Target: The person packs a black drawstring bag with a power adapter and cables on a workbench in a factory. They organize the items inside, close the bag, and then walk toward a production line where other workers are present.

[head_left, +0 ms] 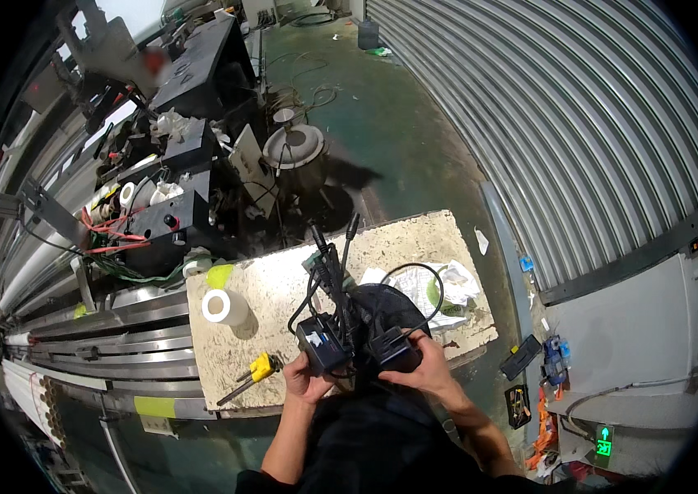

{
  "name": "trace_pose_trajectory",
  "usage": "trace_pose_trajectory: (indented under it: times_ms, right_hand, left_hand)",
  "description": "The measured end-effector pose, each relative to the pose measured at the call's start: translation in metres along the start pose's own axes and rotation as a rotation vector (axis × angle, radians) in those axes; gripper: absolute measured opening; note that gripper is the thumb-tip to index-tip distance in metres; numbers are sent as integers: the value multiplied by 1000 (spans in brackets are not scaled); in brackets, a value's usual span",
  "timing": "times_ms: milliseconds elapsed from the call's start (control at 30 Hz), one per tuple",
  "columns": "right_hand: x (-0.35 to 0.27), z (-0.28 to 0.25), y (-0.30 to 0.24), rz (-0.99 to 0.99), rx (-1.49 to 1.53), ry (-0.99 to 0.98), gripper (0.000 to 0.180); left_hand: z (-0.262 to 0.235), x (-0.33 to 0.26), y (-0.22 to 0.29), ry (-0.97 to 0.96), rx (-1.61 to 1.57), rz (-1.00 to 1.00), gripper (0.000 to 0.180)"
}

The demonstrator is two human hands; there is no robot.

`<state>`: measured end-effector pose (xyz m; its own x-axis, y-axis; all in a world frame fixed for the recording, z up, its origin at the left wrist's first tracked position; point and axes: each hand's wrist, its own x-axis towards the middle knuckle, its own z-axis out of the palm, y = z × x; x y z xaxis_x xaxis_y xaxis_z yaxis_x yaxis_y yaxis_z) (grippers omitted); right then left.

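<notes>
Left hand (308, 380) holds one black box (322, 344), right hand (429, 369) a second box (394, 354), over desk's (415, 239) near edge. Best: support both, keep black cables (334, 276) slack.

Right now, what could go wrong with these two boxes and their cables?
The bunched black cables could tangle if the left hand and right hand shift the left box and right box. The yellow tool lies close beside the left hand, so a sideways swing might knock it.
</notes>
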<state>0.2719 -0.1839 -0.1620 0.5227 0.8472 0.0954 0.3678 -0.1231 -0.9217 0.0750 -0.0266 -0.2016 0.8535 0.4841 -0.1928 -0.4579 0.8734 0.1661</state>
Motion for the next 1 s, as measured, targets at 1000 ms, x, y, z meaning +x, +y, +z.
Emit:
trace_pose_trajectory:
  times_ms: [1000]
  right_hand:
    - [5, 10, -37, 358, 584, -138, 43]
  left_hand:
    - [11, -4, -5, 111, 66, 139, 67]
